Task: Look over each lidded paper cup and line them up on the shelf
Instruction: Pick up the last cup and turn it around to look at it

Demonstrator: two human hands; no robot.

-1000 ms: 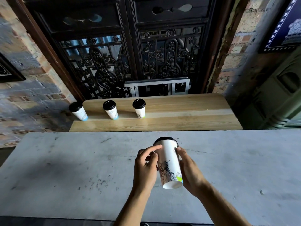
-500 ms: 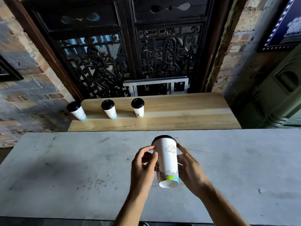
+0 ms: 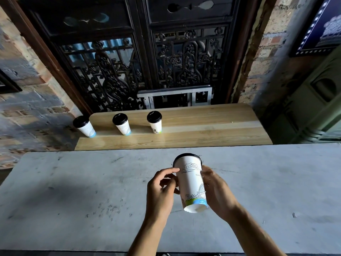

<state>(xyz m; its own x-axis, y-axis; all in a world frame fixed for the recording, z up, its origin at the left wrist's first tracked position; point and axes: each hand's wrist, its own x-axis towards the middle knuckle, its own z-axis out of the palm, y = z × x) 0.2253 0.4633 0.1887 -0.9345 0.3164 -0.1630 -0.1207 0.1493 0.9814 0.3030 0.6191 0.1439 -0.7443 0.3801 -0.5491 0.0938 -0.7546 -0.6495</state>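
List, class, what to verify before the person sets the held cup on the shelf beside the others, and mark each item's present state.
1. Lid seated on held cup: ok.
2. Grip: left hand and right hand both on the cup: ok.
3. Cup upright: not ok, tilted with its base toward the camera.
4. Free space on shelf right of the third cup: ok.
5. Three shelf cups upright, apart: ok.
6. Whole surface inspected: cannot tell.

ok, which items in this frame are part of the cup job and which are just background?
Job:
- white lidded paper cup, tilted, held between left hand and right hand
- three black-lidded white paper cups standing in a row
- light wooden shelf

Background:
- grey scuffed tabletop
- black ornate carved screen
- brick wall
- dark framed poster
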